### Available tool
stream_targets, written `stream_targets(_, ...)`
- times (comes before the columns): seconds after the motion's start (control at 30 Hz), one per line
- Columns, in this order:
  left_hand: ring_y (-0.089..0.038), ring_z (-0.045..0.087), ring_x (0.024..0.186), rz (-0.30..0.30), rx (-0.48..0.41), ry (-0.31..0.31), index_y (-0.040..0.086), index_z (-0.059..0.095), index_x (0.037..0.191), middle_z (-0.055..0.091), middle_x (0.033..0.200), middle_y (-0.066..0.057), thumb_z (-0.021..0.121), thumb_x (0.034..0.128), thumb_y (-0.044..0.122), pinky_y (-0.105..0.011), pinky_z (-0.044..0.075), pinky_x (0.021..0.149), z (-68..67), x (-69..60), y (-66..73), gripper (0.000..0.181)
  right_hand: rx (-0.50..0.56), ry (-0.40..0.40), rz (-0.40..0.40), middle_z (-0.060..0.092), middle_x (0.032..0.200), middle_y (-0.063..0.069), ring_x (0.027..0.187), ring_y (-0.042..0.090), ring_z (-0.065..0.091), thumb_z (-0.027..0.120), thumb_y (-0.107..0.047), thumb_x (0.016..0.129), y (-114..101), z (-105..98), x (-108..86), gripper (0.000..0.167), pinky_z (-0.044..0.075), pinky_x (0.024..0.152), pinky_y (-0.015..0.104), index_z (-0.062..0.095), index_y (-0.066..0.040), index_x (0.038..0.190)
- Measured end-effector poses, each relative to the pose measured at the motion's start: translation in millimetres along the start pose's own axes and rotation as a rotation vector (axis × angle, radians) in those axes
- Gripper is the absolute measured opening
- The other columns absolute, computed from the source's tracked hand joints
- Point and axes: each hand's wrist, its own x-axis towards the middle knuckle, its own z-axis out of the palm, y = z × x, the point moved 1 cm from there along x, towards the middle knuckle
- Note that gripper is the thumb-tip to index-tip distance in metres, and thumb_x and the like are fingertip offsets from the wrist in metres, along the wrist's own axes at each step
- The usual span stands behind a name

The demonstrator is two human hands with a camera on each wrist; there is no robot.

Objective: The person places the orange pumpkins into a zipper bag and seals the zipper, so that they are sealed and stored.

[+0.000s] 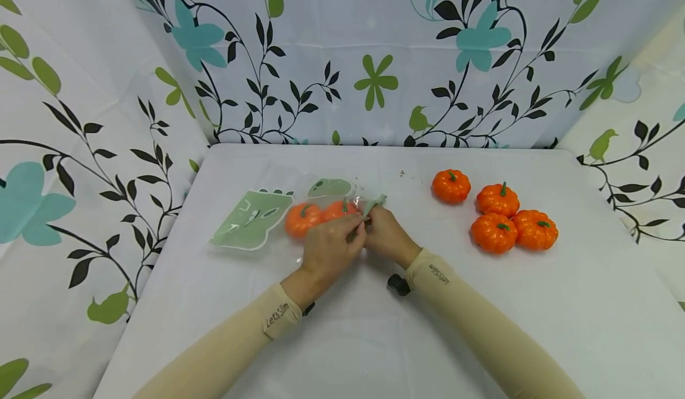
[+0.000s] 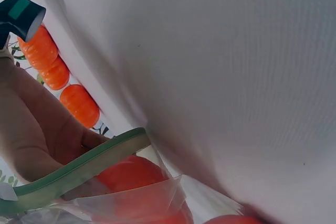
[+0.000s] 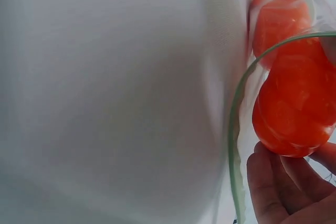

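A clear plastic bag with a green rim (image 2: 79, 169) lies on its side with its mouth facing right. Two small orange toy pumpkins (image 1: 302, 219) show through its film in the head view. My left hand (image 1: 330, 247) pinches the near side of the bag's mouth. The right hand (image 1: 386, 236) reaches in at the mouth, and in the right wrist view its fingers (image 3: 265, 184) hold a shiny orange pumpkin (image 3: 294, 106) just inside the green rim. Deeper in the bag sits another pumpkin (image 3: 278, 19). From above, the right fingertips are hidden behind the rim.
A flat green dinosaur-shaped piece (image 1: 251, 219) lies left of the pumpkins, and a green rounded patch (image 1: 329, 187) shows behind them. Several loose pumpkins (image 1: 494, 233) stand on the right of the white-covered table (image 1: 342, 351). Patterned curtains (image 1: 374, 84) surround it.
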Motion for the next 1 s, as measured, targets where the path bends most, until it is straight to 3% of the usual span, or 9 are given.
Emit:
stream_targets(0.2, -0.021, 0.075, 0.079, -0.010, -0.015, -0.002, 0.003, 0.080, 0.095, 0.077, 0.093, -0.007, 0.073, 0.0826, 0.006, -0.035, 0.060, 0.059, 0.8, -2.4, 0.0, 0.015, -0.014, -0.048, -0.006, 0.052, 0.148, 0.017, 0.137, 0.031, 0.047, 0.070, -0.011, 0.094, -3.1, 3.5, 5.9, 0.059, 0.038, 0.113, 0.042, 0.048, 0.002, 0.147)
stream_targets(0.43, -0.021, 0.073, 0.068, -0.020, -0.029, -0.022, 0.004, 0.078, 0.091, 0.077, 0.088, -0.007, 0.069, 0.0855, 0.007, -0.035, 0.057, 0.054, -0.3, -1.2, -2.2, 0.012, 0.279, -0.088, 0.097, 0.062, 0.134, 0.020, 0.123, 0.032, 0.061, 0.072, 0.001, 0.086, 8.3, -4.4, 0.2, 0.052, 0.051, 0.100, 0.038, 0.058, 0.006, 0.136)
stream_targets(0.5, -0.020, 0.069, 0.062, -0.029, -0.031, -0.034, 0.006, 0.077, 0.088, 0.075, 0.082, -0.005, 0.067, 0.0856, 0.008, -0.034, 0.055, 0.051, -0.9, -0.4, -2.8, 0.010, 0.316, -0.073, 0.121, 0.062, 0.133, 0.019, 0.121, 0.032, 0.062, 0.071, -0.001, 0.087, 11.8, -9.6, -3.4, 0.048, 0.052, 0.098, 0.038, 0.060, 0.003, 0.134)
stream_targets(0.7, -0.016, 0.060, 0.053, -0.081, 0.002, -0.080, 0.009, 0.075, 0.083, 0.070, 0.073, -0.001, 0.069, 0.0836, 0.011, -0.032, 0.049, 0.045, 0.4, 1.8, -3.0, 0.006, 0.271, 0.006, 0.173, 0.071, 0.120, 0.010, 0.104, 0.027, 0.070, 0.073, -0.015, 0.092, 20.0, -24.1, -9.7, 0.035, 0.058, 0.085, 0.040, 0.069, -0.003, 0.125)
stream_targets(0.87, -0.017, 0.065, 0.056, -0.109, 0.017, -0.110, 0.009, 0.079, 0.090, 0.074, 0.078, -0.003, 0.073, 0.0811, 0.011, -0.032, 0.050, 0.046, 2.3, 1.4, -3.0, 0.011, 0.303, -0.047, 0.201, 0.072, 0.115, 0.012, 0.095, 0.025, 0.072, 0.069, -0.014, 0.095, 20.2, -23.9, -9.7, 0.033, 0.058, 0.080, 0.036, 0.069, 0.001, 0.124)
stream_targets(1.0, -0.016, 0.060, 0.052, -0.120, 0.007, -0.117, 0.009, 0.079, 0.092, 0.073, 0.076, -0.003, 0.072, 0.0820, 0.012, -0.031, 0.047, 0.044, 3.7, 2.9, -3.2, 0.012, 0.343, -0.060, 0.192, 0.071, 0.118, 0.015, 0.096, 0.024, 0.072, 0.065, -0.009, 0.097, 17.0, -22.2, -8.5, 0.033, 0.059, 0.082, 0.034, 0.066, 0.005, 0.126)
